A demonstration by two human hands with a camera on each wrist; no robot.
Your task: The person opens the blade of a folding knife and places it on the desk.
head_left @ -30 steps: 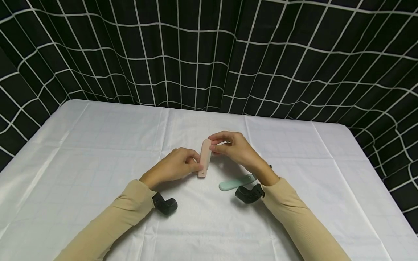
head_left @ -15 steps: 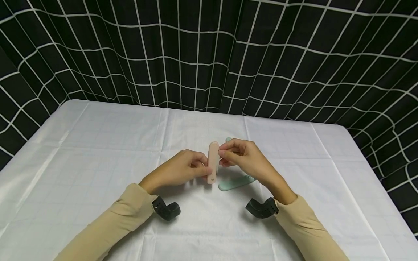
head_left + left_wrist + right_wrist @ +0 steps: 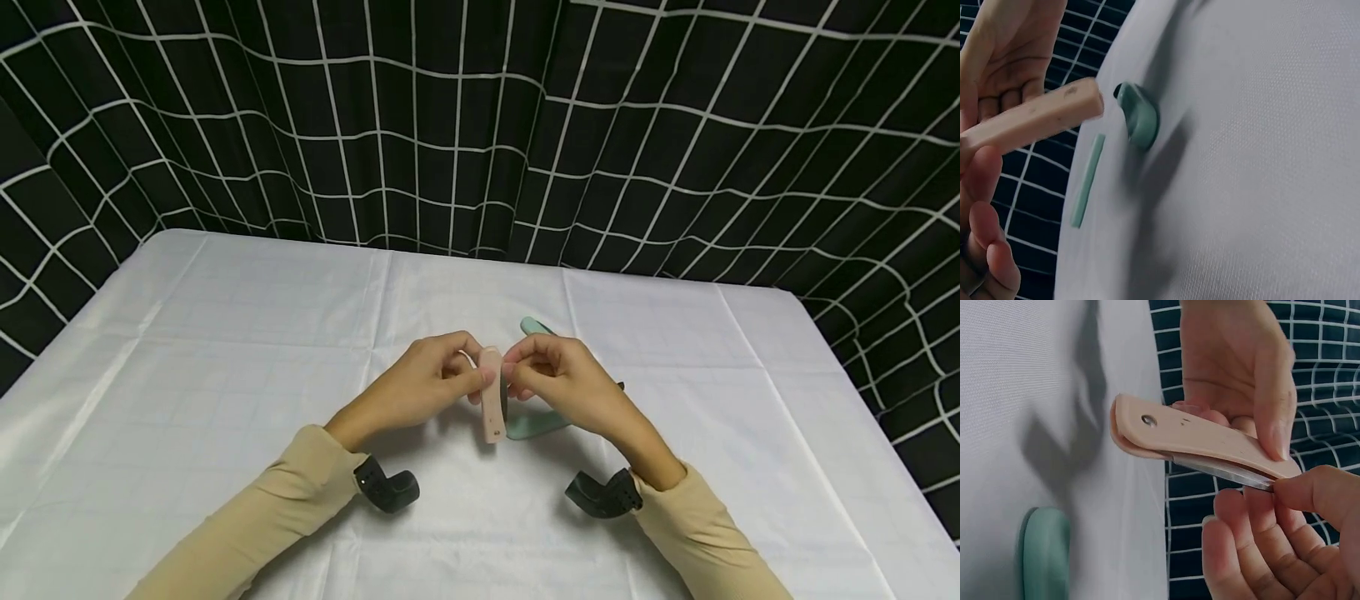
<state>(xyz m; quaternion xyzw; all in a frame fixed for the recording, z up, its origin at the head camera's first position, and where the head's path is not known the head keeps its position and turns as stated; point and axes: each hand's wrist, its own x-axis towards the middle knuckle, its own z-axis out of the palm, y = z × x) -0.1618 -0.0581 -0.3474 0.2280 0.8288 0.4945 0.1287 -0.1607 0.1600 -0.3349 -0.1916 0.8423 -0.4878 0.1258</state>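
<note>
A folding knife (image 3: 492, 412) with a pale pink handle is held off the table between both hands. My left hand (image 3: 420, 379) grips the handle between thumb and fingers, on the half away from the rivet. My right hand (image 3: 566, 379) pinches the blade (image 3: 1222, 470) close to its tip, thumb on top, other fingers curled below. Only part of the steel blade stands out of the handle slot in the right wrist view. Beneath and behind my right hand lie a green handle-like piece (image 3: 531, 427) and another green piece (image 3: 534, 325), both partly hidden.
White cloth (image 3: 247, 333) with fold creases covers the table. A black curtain with a white grid (image 3: 420, 125) hangs behind the far edge. Each wrist carries a black camera mount (image 3: 386, 487).
Both hands brought the knife toward me and slightly right. My left grip now sits farther up the handle. More blade shows at the handle's right side, and the far green piece has become visible.
</note>
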